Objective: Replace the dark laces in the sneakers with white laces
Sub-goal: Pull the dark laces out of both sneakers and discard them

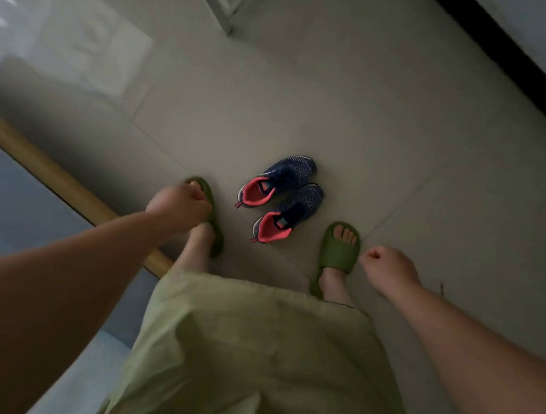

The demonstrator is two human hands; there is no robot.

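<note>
Tiled floor (340,113) bears sneakers (281,197); laces indistinct.

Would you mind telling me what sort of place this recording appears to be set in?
Most likely a room in a home, perhaps a bedroom or entryway. The floor is large pale tiles, a pair of sneakers sits on it, the person wears green slippers, and a wooden-edged piece of furniture stands alongside.

Bare forearms, pale green skirt (250,355), green slide sandals (339,250).
</note>
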